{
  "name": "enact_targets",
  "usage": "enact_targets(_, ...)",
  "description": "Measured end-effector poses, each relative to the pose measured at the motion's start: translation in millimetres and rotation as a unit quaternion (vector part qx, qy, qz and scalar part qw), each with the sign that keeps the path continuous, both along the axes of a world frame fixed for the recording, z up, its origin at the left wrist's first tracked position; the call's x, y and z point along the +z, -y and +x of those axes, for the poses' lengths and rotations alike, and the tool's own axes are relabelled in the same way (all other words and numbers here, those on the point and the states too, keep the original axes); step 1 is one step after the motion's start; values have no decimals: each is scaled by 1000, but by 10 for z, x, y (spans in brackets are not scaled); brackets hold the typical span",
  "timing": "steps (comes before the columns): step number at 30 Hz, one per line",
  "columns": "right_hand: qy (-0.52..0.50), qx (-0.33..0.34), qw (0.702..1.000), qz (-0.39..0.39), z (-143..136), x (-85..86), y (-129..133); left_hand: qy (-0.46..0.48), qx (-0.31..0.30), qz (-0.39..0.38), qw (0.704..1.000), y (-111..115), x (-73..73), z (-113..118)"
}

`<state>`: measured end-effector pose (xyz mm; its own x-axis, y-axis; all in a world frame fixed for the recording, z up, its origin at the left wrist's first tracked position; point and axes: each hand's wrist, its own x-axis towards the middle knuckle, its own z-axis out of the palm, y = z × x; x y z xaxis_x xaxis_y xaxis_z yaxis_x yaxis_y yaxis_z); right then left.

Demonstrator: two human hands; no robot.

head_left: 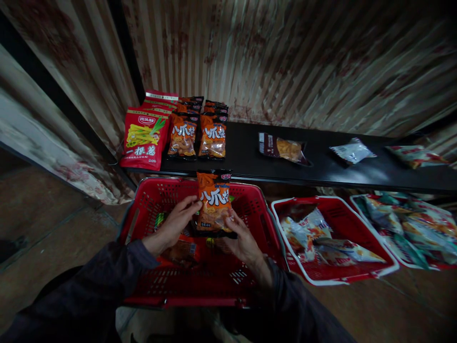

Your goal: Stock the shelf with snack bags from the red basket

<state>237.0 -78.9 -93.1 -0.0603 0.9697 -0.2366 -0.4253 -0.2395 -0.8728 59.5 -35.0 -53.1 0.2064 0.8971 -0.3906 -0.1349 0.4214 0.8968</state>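
Between my two hands an orange and black snack bag (213, 202) is held upright, its printed front toward me. My left hand (176, 221) grips its left edge, and my right hand (244, 236) has the lower right corner. Both are above a large red basket (150, 281), in which a few more orange and green packs (183, 251) lie, partly hidden by my hands. Just beyond, matching orange bags (182, 136) stand in two rows on a black shelf (239, 147). Red snack bags (144, 138) stand to their left.
Farther right on the shelf lie a brown snack pack (283, 148), a white pack (352, 151) and a red-green pack (416, 156). Two smaller red baskets with snack bags sit on the floor: one nearer (337, 281), one at far right (360, 202). A pleated curtain (267, 62) hangs behind.
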Motion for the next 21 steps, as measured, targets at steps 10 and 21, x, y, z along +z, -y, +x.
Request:
enact_targets(10,26,32,999,11,-27,9,46,29,-50,40,998,35,36,36)
enact_targets(21,24,-44,997,-65,-29,-156,24,12,-29,68,997,-5,-102,65)
